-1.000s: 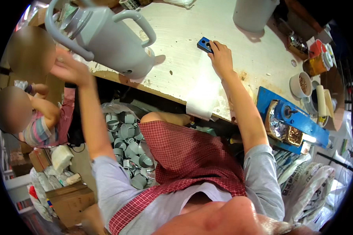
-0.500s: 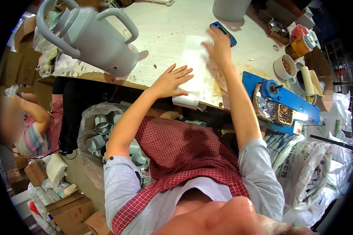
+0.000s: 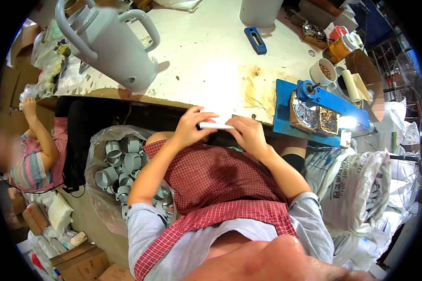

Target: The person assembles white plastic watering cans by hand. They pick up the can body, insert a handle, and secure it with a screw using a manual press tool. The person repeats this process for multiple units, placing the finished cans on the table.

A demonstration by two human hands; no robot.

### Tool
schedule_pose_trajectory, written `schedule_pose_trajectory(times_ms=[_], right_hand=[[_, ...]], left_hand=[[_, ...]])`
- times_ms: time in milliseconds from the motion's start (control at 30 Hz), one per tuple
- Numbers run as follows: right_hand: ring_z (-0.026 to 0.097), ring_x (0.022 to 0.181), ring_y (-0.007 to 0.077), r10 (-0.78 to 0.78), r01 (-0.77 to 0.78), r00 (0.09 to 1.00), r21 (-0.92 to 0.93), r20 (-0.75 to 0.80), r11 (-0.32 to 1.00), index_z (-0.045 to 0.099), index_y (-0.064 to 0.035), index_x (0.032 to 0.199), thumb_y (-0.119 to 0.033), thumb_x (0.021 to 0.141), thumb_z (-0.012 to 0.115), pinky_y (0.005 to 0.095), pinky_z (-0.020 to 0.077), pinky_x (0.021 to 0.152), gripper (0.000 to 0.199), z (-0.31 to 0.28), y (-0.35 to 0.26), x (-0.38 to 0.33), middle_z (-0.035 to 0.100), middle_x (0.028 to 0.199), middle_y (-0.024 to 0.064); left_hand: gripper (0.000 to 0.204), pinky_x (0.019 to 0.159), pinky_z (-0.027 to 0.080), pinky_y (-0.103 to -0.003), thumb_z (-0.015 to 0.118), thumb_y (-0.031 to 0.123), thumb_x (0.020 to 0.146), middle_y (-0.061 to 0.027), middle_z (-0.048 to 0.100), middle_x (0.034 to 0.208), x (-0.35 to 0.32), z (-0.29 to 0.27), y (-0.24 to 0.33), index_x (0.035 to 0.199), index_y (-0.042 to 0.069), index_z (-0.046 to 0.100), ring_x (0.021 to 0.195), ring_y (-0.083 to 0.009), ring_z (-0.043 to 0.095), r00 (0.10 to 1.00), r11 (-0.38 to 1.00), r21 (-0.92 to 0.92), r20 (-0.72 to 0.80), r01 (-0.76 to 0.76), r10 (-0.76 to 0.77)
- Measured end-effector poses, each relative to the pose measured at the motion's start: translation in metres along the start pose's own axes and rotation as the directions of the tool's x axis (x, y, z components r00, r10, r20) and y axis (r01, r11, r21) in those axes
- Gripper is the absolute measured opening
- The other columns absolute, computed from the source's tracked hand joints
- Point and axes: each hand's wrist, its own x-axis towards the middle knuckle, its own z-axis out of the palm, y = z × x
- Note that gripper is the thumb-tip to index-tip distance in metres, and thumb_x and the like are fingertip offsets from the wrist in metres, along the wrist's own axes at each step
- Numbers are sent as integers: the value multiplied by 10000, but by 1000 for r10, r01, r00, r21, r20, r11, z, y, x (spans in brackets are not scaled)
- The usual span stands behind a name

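Observation:
At the table's near edge, my left hand [image 3: 192, 126] is closed on the left end of a white strip [image 3: 214, 125], which looks like paper or film. My right hand [image 3: 249, 136] pinches the strip's right end, thumb below and fingers on top. Its near edge looks folded or rolled between my hands. Beyond, the strip blends into a bright glare on the tabletop, so its far end cannot be made out. Farther off on the table lies a blue slotted tool [image 3: 255, 40], apart from both hands.
A large grey jug [image 3: 112, 51] stands at left, a grey container [image 3: 260, 11] at the back. To the right are a blue press [image 3: 333, 105] with trays of small parts and a white cup [image 3: 322, 72]. A bag of grey handles [image 3: 122, 164] sits below; a co-worker's arm [image 3: 42, 140] shows at far left.
My right hand has left the blue tool and come back to the table edge. Both hands now grip the white strip's near end. The strip lay flat under my left hand before.

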Motion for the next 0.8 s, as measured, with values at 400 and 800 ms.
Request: schedule_pose_trajectory(times_ms=[400,800], right_hand=[[629,741,133,-131,440,803,429,-581,789,650,13,956,-65,837,687,251,511,653,148,-142,-109,130,683,861,53],[489,1219,380,149,-435,870,-591,-470,679,599,-4,1211,-287,799,747,478,392,974,521,29,226,193,545,1330,198]], left_hand=[[284,730,537,-328,757,168,815,-98,720,960,35,-3,75,1023,-15,692,790,-250,674,879,845,-397,-449,-357,161],[357,821,505,-291,541,227,1011,-110,708,1065,3,57,-11,1164,-84,630,931,-111,630,751,416,-721,218,554,-623]])
